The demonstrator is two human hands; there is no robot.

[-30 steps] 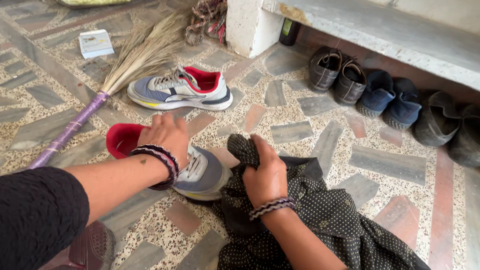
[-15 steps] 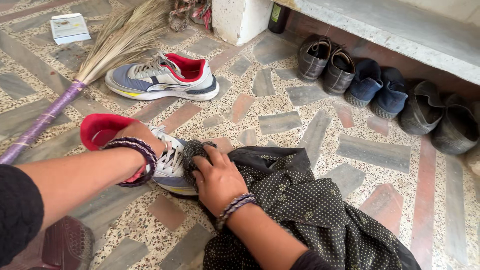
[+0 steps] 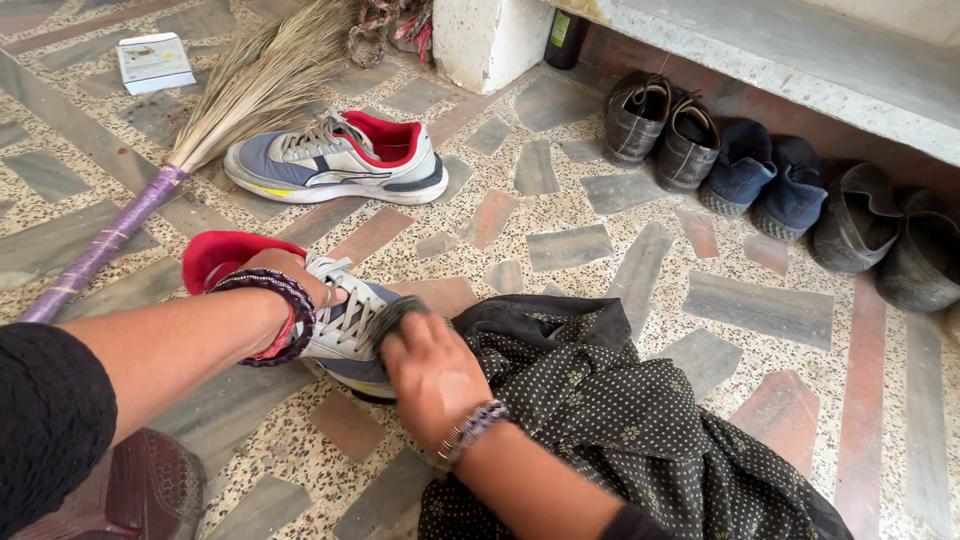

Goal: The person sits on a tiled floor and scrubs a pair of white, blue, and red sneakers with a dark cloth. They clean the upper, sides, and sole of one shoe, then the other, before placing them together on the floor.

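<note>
Black cotton with small pale dots: the dotted cloth (image 3: pixel 620 420) lies heaped on the stone-chip floor (image 3: pixel 570 245) at the person's right, one end bunched up and pressed on the near sneaker (image 3: pixel 352 338). Right hand (image 3: pixel 435 375) is closed round that bunched end, knuckles up, just at the laces; the hand is blurred, so the exact finger hold cannot be told, but it reads as a full fist on the fabric. Left hand (image 3: pixel 290 282), dark bangles at the wrist, is clamped over the shoe's red-lined collar, fingers down by the tongue, pinning the shoe flat to the floor. The near sneaker sits right in front of the person, between the two hands, toe to the right. Step in hand, as I judge it: rubbing the grey upper around the lacing with the cloth while the other hand steadies the shoe. A further stroke toward the toe would call for firm downward pressure from the left hand, so the shoe does not slide, and a fresh fold of cloth under the fist. Its mate, the far sneaker (image 3: pixel 335 160), lies apart beyond it, beside a grass broom (image 3: pixel 200 130) with a purple handle. A row of dark shoes (image 3: pixel 690 145) lines the foot of a stone bench (image 3: pixel 800 60), well apart from the hands.
</note>
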